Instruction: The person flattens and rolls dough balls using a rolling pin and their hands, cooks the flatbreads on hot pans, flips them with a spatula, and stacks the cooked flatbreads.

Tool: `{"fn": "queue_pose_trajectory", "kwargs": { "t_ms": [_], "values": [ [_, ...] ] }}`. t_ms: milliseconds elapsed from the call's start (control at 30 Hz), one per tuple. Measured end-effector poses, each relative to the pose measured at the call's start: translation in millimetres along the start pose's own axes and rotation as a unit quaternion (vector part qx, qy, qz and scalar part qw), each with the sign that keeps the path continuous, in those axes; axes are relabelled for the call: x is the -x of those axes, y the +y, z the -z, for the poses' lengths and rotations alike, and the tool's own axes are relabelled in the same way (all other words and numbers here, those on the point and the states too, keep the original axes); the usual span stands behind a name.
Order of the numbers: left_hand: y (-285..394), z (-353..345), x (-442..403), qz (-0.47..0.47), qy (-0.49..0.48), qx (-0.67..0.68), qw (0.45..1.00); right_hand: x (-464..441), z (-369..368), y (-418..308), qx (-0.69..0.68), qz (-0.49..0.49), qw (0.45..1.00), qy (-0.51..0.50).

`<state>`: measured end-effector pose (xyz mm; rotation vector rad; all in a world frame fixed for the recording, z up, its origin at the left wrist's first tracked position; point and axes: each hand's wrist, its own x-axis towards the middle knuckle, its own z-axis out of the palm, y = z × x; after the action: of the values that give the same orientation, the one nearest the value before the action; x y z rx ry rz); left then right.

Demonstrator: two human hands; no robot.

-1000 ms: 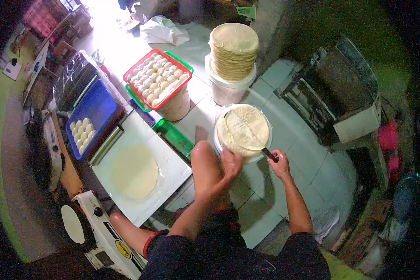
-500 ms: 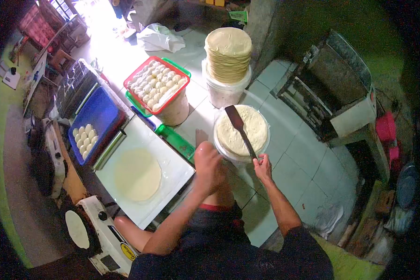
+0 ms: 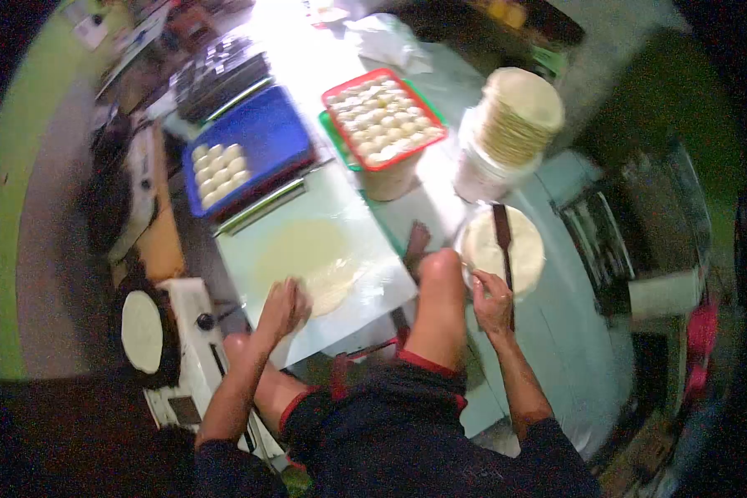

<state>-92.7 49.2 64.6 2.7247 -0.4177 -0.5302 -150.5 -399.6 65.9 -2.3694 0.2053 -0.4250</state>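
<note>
A thin round dough sheet [image 3: 307,249] lies on the white board before me. My left hand [image 3: 284,309] is over the sheet's near edge, its fingers bent and smeared by motion, so their hold is unclear. My right hand [image 3: 493,305] is beside the near left rim of a round pale dough mass [image 3: 527,249] on a container. A dark-bladed spatula [image 3: 501,228] rests across that mass, its handle running along the right side of my right hand. The fingers of this hand are loosely bent and appear apart, off the handle.
A blue tray [image 3: 274,124] with several dough balls stands beyond the board [image 3: 373,286]. A red tray [image 3: 332,100] of dough balls tops a bucket. Behind my right hand rises a tall stack of flatbreads [image 3: 523,108]. At left, a flatbread [image 3: 141,332] lies on a pan.
My left hand has moved from above my knee to the dough sheet. My right hand has come off the spatula's handle end, leaving the spatula on the dough mass. The view has shifted.
</note>
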Motion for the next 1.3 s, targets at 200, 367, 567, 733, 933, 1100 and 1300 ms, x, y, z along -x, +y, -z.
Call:
{"fn": "queue_pose_trajectory", "kwargs": {
  "t_ms": [200,367,567,733,933,1100,1300],
  "values": [
    [-58,95,-81,0.037,0.168,-0.131,0.976,-73,-105,-112,-0.123,0.086,0.95,-0.275],
    [-66,232,-126,-0.02,0.559,-0.206,0.803,-134,-271,-164,-0.09,0.228,0.936,-0.252],
    [-40,161,-68,-0.088,0.349,0.024,0.933,-137,-343,-187,-0.086,0.321,0.919,-0.212],
    [-88,20,-74,-0.007,0.294,0.077,0.953,-126,-351,-180,-0.037,0.428,0.898,-0.096],
    [-129,10,-98,-0.105,0.277,0.089,0.951,-159,-314,-186,-0.086,0.313,0.837,-0.44],
    [-119,1,-88,-0.11,0.258,0.152,0.948,-225,-305,-168,0.077,0.397,0.644,-0.65],
    [-95,-10,-74,0.066,0.302,0.363,0.879,-182,-289,-139,-0.33,-0.064,0.598,-0.727]
  ]
}}
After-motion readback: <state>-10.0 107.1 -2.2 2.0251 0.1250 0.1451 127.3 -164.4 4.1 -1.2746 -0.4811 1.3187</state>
